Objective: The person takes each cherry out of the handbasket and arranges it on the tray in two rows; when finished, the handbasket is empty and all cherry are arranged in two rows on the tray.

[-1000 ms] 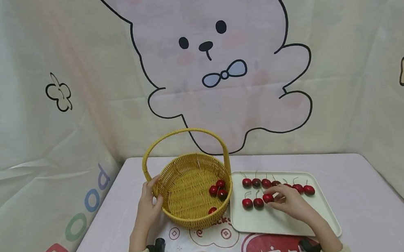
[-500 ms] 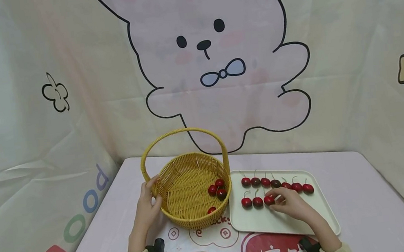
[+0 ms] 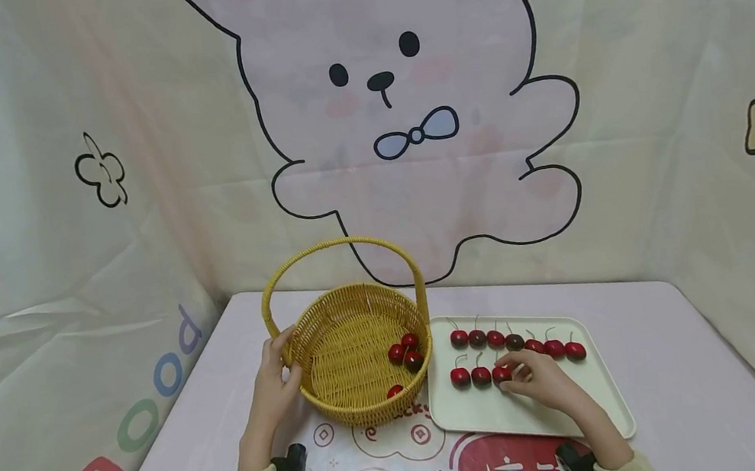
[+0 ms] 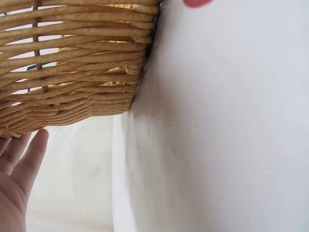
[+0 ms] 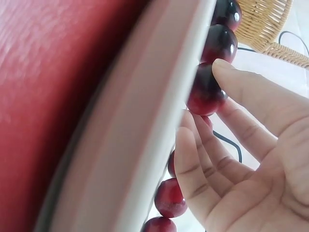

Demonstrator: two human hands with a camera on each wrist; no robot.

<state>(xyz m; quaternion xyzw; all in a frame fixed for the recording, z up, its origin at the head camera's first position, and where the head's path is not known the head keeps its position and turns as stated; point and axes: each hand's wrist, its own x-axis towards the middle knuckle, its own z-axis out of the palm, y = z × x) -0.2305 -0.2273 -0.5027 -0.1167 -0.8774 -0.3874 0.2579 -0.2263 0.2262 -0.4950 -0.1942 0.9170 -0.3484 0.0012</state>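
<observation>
At the left side of the yellow wicker basket (image 3: 351,413), my left hand (image 3: 272,385) holds the rim near the handle's foot. In the left wrist view, the fingers (image 4: 35,157) reach up to the woven side; the thumb is not seen there. Over the cream tray (image 3: 452,417), my right hand (image 3: 543,381) pinches a dark red cherry (image 3: 501,374) between thumb and finger. That cherry (image 5: 206,92) is at the right end of the front row, beside two others, among them the middle cherry (image 3: 481,376). Behind them runs a row of several cherries (image 3: 495,339), partly close to my fingers.
Inside the basket, several cherries (image 3: 413,361) lie toward its right side. An arched handle (image 3: 337,243) rises over it. The tray stands just right of the basket, on a pale tabletop (image 3: 186,447) with printed drawings. A cartoon-printed cloth (image 3: 482,178) hangs behind.
The cherry in my right fingers has shifted slightly down and now sits in line with the front row. My left hand and the basket stay put; the head view has tilted slightly.
</observation>
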